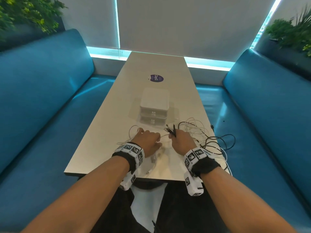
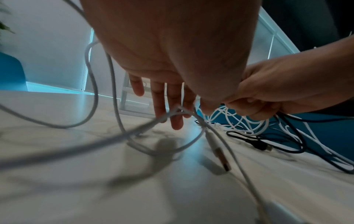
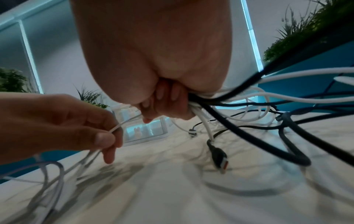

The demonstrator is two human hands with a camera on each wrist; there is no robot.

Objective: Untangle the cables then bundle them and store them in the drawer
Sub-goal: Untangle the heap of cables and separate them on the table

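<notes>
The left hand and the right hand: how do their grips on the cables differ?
The left hand pinches one thin white cable between thumb and finger; the right hand holds a fistful of black and white cables. The left hand's other fingers are spread, the right hand's are curled. Both hands are above the table.

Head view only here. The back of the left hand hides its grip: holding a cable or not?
Observer: Yes. The right wrist view shows the left hand pinching a thin white cable between thumb and forefinger.
Operator: Right hand?
Observer: From below, the right hand is fisted round a bunch of white and black cables.
Operator: Loose ends?
Observer: A black plug with an orange tip hangs below that fist.
</notes>
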